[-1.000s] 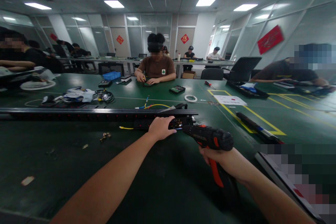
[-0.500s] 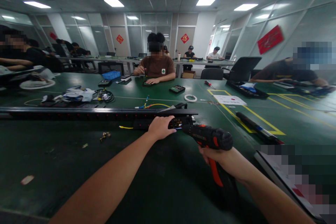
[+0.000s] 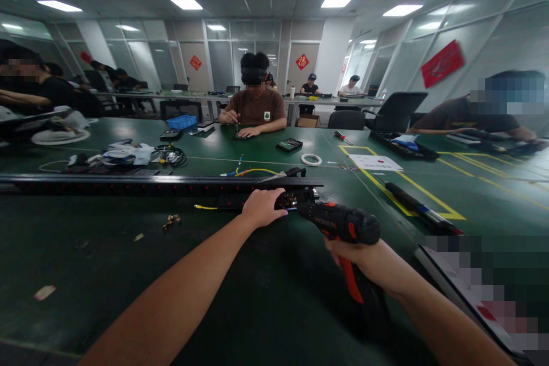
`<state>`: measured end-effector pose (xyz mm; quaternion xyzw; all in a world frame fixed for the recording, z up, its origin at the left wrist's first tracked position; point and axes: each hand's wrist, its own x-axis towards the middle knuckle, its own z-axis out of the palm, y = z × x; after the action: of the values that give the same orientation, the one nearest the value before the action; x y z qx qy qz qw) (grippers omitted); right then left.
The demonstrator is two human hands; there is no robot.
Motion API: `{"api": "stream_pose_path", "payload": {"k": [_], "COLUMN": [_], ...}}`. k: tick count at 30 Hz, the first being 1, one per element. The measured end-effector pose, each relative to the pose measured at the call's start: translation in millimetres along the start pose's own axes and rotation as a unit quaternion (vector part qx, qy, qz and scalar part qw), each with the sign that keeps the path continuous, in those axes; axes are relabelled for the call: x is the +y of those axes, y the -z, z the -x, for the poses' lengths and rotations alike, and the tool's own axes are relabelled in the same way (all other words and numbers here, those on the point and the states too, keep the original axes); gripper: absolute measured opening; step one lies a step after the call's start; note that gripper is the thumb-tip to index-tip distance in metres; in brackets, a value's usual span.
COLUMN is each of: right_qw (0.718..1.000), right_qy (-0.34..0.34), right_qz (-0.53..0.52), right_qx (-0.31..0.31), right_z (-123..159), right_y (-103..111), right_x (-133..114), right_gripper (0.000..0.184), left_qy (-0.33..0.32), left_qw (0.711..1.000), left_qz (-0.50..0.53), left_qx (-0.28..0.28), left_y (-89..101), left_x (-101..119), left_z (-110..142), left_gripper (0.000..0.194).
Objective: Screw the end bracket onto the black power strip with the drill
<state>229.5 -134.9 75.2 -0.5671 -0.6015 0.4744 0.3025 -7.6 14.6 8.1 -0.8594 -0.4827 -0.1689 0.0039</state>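
My right hand [image 3: 362, 260] is wrapped round the grip of a black and orange cordless drill [image 3: 343, 223], which points left. The drill's front end is at the open end of a black socket-strip module [image 3: 231, 201], where small brass-coloured parts show. Across that module lies my left hand [image 3: 262, 209], gripping it with the thumb toward the drill; its fingertips are partly hidden. Behind it runs a long black metal rail [image 3: 141, 183] with red marks along its side. A yellow wire [image 3: 206, 207] sticks out of the module's left end. The drill's tip contact is too small to make out.
Small brass screws [image 3: 171, 222] lie on the green table [image 3: 107, 274]. Bundled cables [image 3: 169, 154], a tape roll [image 3: 311, 159], a paper sheet [image 3: 375, 162] and a long black tool [image 3: 420, 209] are farther back. A co-worker [image 3: 253, 103] sits opposite.
Both hands and the drill stay almost in place; the drill has tilted or shifted very slightly. The module and rail look unmoved.
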Motion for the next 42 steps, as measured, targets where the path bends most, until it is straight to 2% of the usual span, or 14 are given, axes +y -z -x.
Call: {"api": "stream_pose_path", "payload": {"k": [20,30,36,42], "right_qw": [1.0,1.0,1.0,1.0], "right_qy": [-0.017,-0.009,0.018,0.008], "right_qz": [0.013,0.004,0.012,0.023], "right_qx": [0.006,0.009,0.01,0.016], "right_z": [2.1,2.1,1.5,2.5], "right_y": [-0.7,0.1,-0.4,-1.7], "right_x": [-1.2,-2.6,-0.8,-4.3], "right_gripper": [0.02,0.02,0.017,0.021], "left_qy": [0.005,0.001,0.003,0.001], "left_qw": [1.0,1.0,1.0,1.0], "left_qz": [0.0,-0.004,-0.001,-0.003], "left_qx": [0.001,0.001,-0.006,-0.004], "left_y": [2.4,0.5,1.6,2.3], "left_x": [2.2,-0.2,-0.1,0.5], "left_z": [0.6,0.1,-0.1,-0.1], "left_gripper": [0.067,0.07,0.07,0.07]}}
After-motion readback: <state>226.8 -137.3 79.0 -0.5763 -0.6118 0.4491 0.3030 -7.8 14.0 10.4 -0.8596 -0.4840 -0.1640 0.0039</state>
